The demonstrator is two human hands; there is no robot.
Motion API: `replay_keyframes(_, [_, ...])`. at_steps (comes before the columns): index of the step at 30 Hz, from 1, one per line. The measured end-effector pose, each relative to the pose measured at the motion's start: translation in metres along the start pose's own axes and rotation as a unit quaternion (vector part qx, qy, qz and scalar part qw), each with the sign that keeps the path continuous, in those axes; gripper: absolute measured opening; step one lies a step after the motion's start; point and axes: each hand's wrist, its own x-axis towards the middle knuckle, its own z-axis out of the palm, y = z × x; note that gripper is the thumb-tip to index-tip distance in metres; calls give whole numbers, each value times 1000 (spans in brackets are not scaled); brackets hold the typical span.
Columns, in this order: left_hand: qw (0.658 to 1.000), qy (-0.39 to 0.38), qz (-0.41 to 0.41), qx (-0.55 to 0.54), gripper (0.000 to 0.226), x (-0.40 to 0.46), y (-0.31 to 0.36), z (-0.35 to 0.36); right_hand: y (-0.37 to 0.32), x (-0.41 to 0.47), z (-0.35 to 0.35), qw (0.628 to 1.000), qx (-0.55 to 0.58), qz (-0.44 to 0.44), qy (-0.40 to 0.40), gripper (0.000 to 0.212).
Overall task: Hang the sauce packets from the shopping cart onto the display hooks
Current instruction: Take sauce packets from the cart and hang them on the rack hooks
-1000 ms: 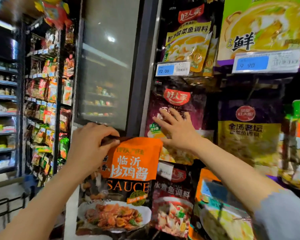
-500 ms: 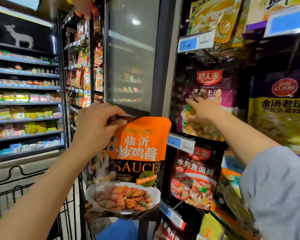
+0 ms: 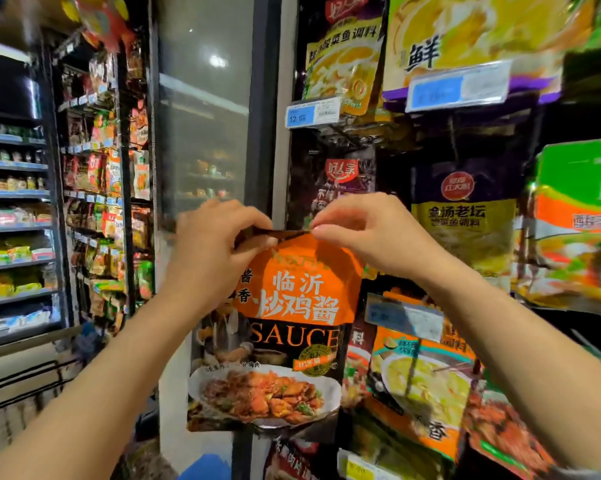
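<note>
Both forearms reach up from the lower corners. Left hand [image 3: 219, 244] pinches the top left edge of the orange sauce packet [image 3: 292, 306], fingers [image 3: 257, 242] curled on the dark top strip. Right hand [image 3: 368, 237] pinches the same strip at its right end. Packet hangs upright between them, in front of the rack's left edge, over a purple packet [image 3: 340, 181]; not on a hook yet. No hook tip visible, hidden behind the hands. Beyond: price tag [image 3: 312, 114], yellow packets [image 3: 344, 53] above, more packets right, fridge door [image 3: 205, 109] left. Risks, my guess: the hang hole misses the unseen hook, so the strip creases or tears; letting go early drops the packet; pushing in could knock the purple packet off.
</note>
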Motion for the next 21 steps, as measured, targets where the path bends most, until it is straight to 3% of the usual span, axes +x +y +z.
replay_keyframes(5, [997, -12, 55, -51, 31, 8, 49, 20, -5, -45, -42, 994, -96, 33, 33, 8])
replay_keyframes(10, [988, -7, 97, -118, 29, 14, 111, 49, -12, -99, -92, 974, -197, 84, 72, 10])
replay_keyframes(15, [963, -24, 96, -250, 30, 21, 171, 78, -23, -151, -139, 949, -266, 103, 135, 22])
replay_keyframes(21, [923, -44, 87, -372, 22, 21, 243, 103, -35, -203, -188, 914, -343, 129, 177, 20])
